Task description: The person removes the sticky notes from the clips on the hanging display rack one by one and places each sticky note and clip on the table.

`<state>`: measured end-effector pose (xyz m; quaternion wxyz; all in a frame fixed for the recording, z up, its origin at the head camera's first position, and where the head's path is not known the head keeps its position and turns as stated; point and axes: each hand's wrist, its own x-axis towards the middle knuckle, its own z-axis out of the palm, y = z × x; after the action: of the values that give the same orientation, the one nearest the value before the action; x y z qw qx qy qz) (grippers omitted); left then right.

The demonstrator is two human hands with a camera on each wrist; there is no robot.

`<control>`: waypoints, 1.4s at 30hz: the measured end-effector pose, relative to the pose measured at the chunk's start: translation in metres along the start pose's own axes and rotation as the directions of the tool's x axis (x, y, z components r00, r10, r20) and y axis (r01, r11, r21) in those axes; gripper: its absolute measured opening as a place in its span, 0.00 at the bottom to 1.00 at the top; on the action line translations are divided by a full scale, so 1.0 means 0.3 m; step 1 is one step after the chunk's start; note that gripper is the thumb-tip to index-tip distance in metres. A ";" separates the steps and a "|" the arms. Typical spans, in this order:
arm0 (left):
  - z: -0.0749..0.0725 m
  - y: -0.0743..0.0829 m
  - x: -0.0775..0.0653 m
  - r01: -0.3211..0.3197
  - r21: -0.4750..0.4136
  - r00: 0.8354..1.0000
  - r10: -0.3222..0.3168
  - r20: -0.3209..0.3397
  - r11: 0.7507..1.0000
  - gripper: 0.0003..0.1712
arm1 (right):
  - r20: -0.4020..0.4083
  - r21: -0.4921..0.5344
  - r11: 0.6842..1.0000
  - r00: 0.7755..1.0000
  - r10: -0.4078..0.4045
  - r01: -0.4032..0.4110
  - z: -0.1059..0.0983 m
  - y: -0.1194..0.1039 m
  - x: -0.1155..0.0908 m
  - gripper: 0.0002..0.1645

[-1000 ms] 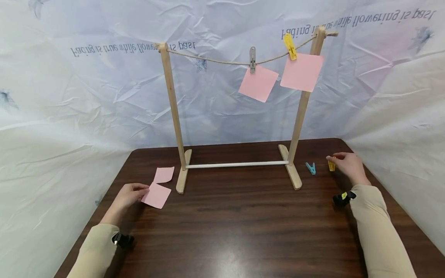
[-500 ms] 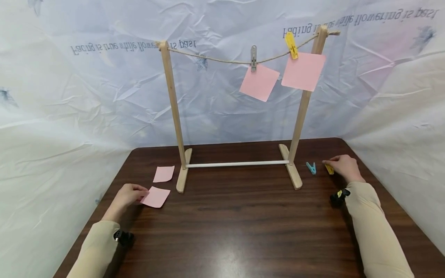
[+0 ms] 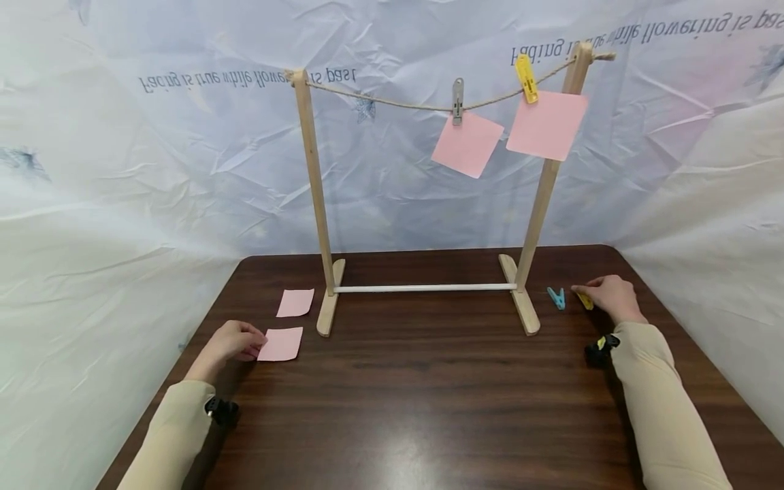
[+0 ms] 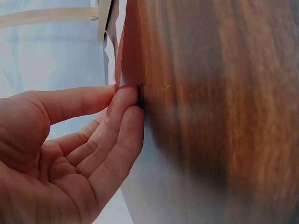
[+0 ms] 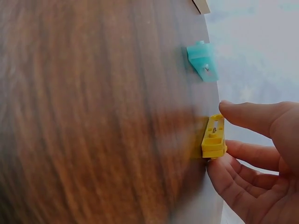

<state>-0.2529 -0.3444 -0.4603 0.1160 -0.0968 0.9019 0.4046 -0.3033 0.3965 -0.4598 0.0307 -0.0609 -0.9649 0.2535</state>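
My left hand (image 3: 231, 342) pinches the left corner of a pink sticky note (image 3: 280, 345) low over the table. In the left wrist view, thumb and index finger (image 4: 124, 99) meet at the paper's edge. Another pink note (image 3: 296, 303) lies just behind it. My right hand (image 3: 614, 297) holds a yellow clothespin (image 5: 214, 137) at the table's right side, thumb at one end and fingers at the other. The clothespin is tilted and partly hidden by the hand in the head view. A blue clothespin (image 3: 557, 298) lies just to its left.
A wooden stand (image 3: 316, 184) with a sagging rope (image 3: 392, 102) occupies the table's back. From the rope hang two pink notes, one under a grey clothespin (image 3: 457, 102), one under a yellow clothespin (image 3: 527, 78). A white bar (image 3: 422, 288) joins the stand's feet.
The note in my left hand has turned and come apart from the note behind it. My right hand has shifted slightly left, and the yellow clothespin has gone from upright to tilted.
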 end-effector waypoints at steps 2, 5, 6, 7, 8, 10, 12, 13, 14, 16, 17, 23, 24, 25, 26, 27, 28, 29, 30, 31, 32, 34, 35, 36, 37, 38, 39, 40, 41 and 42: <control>0.000 -0.002 0.003 0.008 0.003 1.000 -0.008 0.003 1.000 0.11 | 0.005 -0.008 1.000 1.000 0.002 -0.002 -0.004 -0.002 -0.001 0.36; -0.003 -0.002 0.005 0.018 0.007 1.000 -0.018 -0.003 1.000 0.11 | 0.013 -0.015 1.000 1.000 0.001 -0.001 -0.008 -0.002 -0.003 0.38; -0.005 -0.001 0.005 0.014 0.006 1.000 -0.014 -0.002 1.000 0.11 | 0.016 -0.015 1.000 1.000 0.001 -0.001 -0.009 -0.002 -0.004 0.38; -0.006 0.001 0.004 0.011 0.004 1.000 -0.011 -0.001 1.000 0.11 | 0.018 -0.016 1.000 1.000 0.002 -0.002 -0.009 -0.001 -0.005 0.39; -0.008 0.003 0.002 0.004 0.005 1.000 -0.004 0.003 1.000 0.11 | 0.022 -0.014 1.000 1.000 0.003 -0.003 -0.010 0.001 -0.006 0.39; -0.012 0.006 0.001 0.002 -0.006 1.000 -0.002 0.009 1.000 0.12 | 0.032 -0.009 1.000 0.999 0.009 -0.009 -0.010 0.003 -0.009 0.40; -0.016 0.011 -0.003 -0.001 -0.019 1.000 0.001 0.016 1.000 0.12 | 0.038 -0.007 1.000 0.999 0.015 -0.015 -0.011 0.004 -0.012 0.40; -0.018 0.014 -0.006 0.000 -0.023 1.000 0.001 0.020 1.000 0.11 | 0.039 -0.006 1.000 0.999 0.016 -0.015 -0.011 0.005 -0.014 0.40; -0.020 0.016 -0.007 0.002 -0.031 1.000 -0.001 0.022 1.000 0.11 | 0.040 -0.005 1.000 0.999 0.016 -0.016 -0.012 0.005 -0.015 0.40; -0.023 0.020 -0.010 0.007 -0.047 1.000 -0.006 0.025 0.999 0.11 | 0.036 -0.006 1.000 0.999 0.016 -0.016 -0.015 0.005 -0.017 0.39; -0.025 0.023 -0.012 0.008 -0.052 1.000 -0.006 0.027 0.999 0.11 | 0.033 -0.005 1.000 0.999 0.017 -0.016 -0.017 0.004 -0.018 0.39; -0.031 0.028 -0.013 0.004 -0.052 0.999 -0.003 0.032 0.999 0.12 | 0.034 0.001 1.000 0.999 0.021 -0.021 -0.025 0.013 -0.020 0.39; -0.031 0.026 -0.012 0.002 -0.053 0.999 0.000 0.034 0.999 0.12 | 0.035 0.003 1.000 0.999 0.022 -0.023 -0.026 0.015 -0.020 0.39; -0.030 0.028 -0.013 -0.001 -0.053 0.999 0.003 0.033 0.999 0.12 | 0.035 0.005 1.000 0.999 0.022 -0.022 -0.026 0.017 -0.020 0.40; -0.030 0.029 -0.014 -0.004 -0.055 0.999 0.005 0.035 0.998 0.12 | 0.034 0.006 1.000 0.999 0.021 -0.021 -0.027 0.017 -0.020 0.40; -0.030 0.031 -0.015 -0.005 -0.053 0.999 0.007 0.035 0.999 0.12 | 0.031 0.005 1.000 0.999 0.020 -0.020 -0.029 0.017 -0.020 0.40; -0.032 0.032 -0.014 -0.008 -0.051 0.999 0.010 0.037 0.999 0.13 | 0.029 0.007 1.000 0.999 0.019 -0.020 -0.031 0.015 -0.021 0.40; -0.037 0.034 -0.013 -0.013 -0.048 0.999 0.014 0.038 0.999 0.13 | 0.028 0.008 1.000 0.999 0.022 -0.022 -0.035 0.012 -0.022 0.40; -0.043 0.038 -0.011 -0.019 -0.045 0.999 0.021 0.037 0.999 0.14 | 0.025 0.010 1.000 0.999 0.023 -0.023 -0.040 0.007 -0.023 0.40; -0.052 0.045 -0.010 -0.030 -0.047 0.999 0.032 0.038 0.998 0.15 | 0.023 0.009 1.000 1.000 0.020 -0.020 -0.047 0.002 -0.024 0.40; -0.062 0.051 -0.005 -0.044 -0.051 0.998 0.046 0.042 0.998 0.16 | 0.020 0.012 1.000 1.000 0.017 -0.018 -0.056 -0.005 -0.024 0.40; -0.087 0.070 0.002 -0.073 -0.078 0.996 0.076 0.044 0.994 0.18 | 0.016 0.022 1.000 1.000 0.004 -0.004 -0.080 -0.022 -0.022 0.40; -0.100 0.083 0.004 -0.092 -0.091 0.994 0.096 0.043 0.992 0.19 | 0.012 0.026 1.000 1.000 -0.005 0.004 -0.094 -0.032 -0.019 0.40; -0.114 0.098 0.005 -0.109 -0.109 0.993 0.114 0.042 0.988 0.19 | 0.007 0.035 0.999 1.000 -0.016 0.016 -0.110 -0.043 -0.015 0.40; -0.127 0.115 0.005 -0.128 -0.130 0.990 0.134 0.041 0.983 0.20 | 0.001 0.045 0.999 1.000 -0.026 0.026 -0.127 -0.055 -0.012 0.41; -0.140 0.132 0.004 -0.143 -0.146 0.988 0.150 0.037 0.979 0.20 | -0.007 0.063 0.997 0.999 -0.031 0.032 -0.144 -0.069 -0.010 0.41; -0.151 0.149 0.002 -0.157 -0.166 0.986 0.165 0.033 0.974 0.20 | -0.022 0.072 0.997 0.999 -0.037 0.038 -0.161 -0.083 -0.007 0.41; -0.162 0.166 0.000 -0.173 -0.179 0.983 0.181 0.029 0.969 0.20 | -0.040 0.084 0.996 0.998 -0.039 0.043 -0.178 -0.098 -0.006 0.41; -0.173 0.182 -0.003 -0.185 -0.192 0.981 0.193 0.023 0.964 0.20 | -0.058 0.091 0.995 0.998 -0.040 0.045 -0.195 -0.115 -0.006 0.40; -0.183 0.197 -0.005 -0.196 -0.208 0.979 0.203 0.015 0.958 0.19 | -0.078 0.104 0.993 0.996 -0.040 0.048 -0.211 -0.131 -0.006 0.40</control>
<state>-0.2744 -0.3469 -0.3827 0.0805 -0.0095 0.8581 0.5070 -0.2998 0.3931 -0.3855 0.0758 -0.0477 -0.9495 0.3008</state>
